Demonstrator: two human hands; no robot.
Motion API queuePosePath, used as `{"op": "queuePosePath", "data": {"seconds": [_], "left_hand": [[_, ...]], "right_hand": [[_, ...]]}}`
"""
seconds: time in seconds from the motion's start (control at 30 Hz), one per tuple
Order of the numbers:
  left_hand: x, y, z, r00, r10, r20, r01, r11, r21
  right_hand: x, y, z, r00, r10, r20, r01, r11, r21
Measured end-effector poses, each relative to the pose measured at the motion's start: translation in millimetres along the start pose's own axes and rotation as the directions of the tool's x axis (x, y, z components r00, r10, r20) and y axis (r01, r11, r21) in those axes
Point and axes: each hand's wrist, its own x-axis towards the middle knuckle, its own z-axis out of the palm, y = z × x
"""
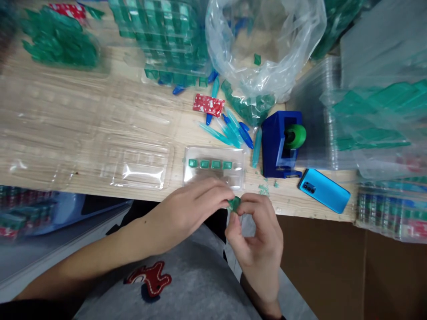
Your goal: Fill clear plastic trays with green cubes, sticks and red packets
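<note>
With the small green piece (234,204) as the centre of the dial, the right hand (255,229) lay at four o'clock and pinched that piece between thumb and forefinger, just off the near edge of the table (182,126). The left hand (190,209) reached in from nine o'clock, fingers together, with its tips at the piece; its thumb was hidden, so I could not tell whether it gripped too.

Near both hands, at eleven o'clock, sat a clear tray (197,177) with four green caps (204,164) in a row. Scattered green crumbs (263,190) lay at two o'clock. Blue and turquoise pens (233,129) were strewn at twelve, and a red patterned packet (208,105) rested partly over some of them. Between one and two o'clock stood a blue tape dispenser (271,146) with a green roll (298,136) in it. A blue phone (328,192) lay at three. Another clear tray (140,160) was at ten, and farther out, between twelve and one, a translucent plastic bag (267,80) gaped.
</note>
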Motion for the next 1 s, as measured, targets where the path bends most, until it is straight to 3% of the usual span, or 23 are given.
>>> {"op": "queuePosePath", "data": {"seconds": [0.13, 0.2, 0.3, 0.4, 0.5, 0.6, 0.73, 0.83, 1.0], "left_hand": [[0, 0, 7.8, 0.984, 0.168, -0.063, -0.148, 0.958, 0.245], [1, 2, 10.8, 0.988, 0.103, -0.119, -0.08, 0.979, 0.185], [1, 6, 10.3, 0.977, -0.14, -0.163, 0.133, 0.99, -0.055], [0, 8, 5.6, 0.96, -0.271, -0.063, 0.249, 0.938, -0.241], [-1, 7, 1.3, 0.965, -0.248, 0.085, 0.262, 0.912, -0.315], [-2, 3, -0.1, 0.96, -0.253, 0.12, 0.28, 0.888, -0.364], [-5, 0, 2.2, 0.895, -0.389, 0.216, 0.443, 0.728, -0.524], [-7, 2, 5.9, 0.852, -0.411, 0.325, 0.52, 0.589, -0.619], [-3, 3, 7.3, 0.775, -0.479, 0.413, 0.614, 0.415, -0.671]], "right_hand": [[-2, -2, 3, 1.0, -0.014, 0.016, 0.014, 1.0, -0.001], [-4, -2, 4, 1.0, 0.004, 0.008, -0.004, 1.0, 0.01], [-7, -1, 6, 0.999, 0.045, -0.031, -0.044, 0.998, 0.041], [-7, 1, 6, 0.998, 0.043, -0.041, -0.04, 0.997, 0.065], [-8, 2, 5, 0.999, -0.025, -0.024, 0.026, 0.999, 0.026], [-9, 5, 4, 0.993, -0.108, 0.049, 0.106, 0.994, 0.038], [-11, 15, 1, 0.975, -0.2, 0.102, 0.186, 0.974, 0.132], [-12, 23, -1, 0.952, -0.282, 0.122, 0.274, 0.959, 0.077], [-11, 31, -2, 0.927, -0.348, 0.14, 0.348, 0.937, 0.024]]}}
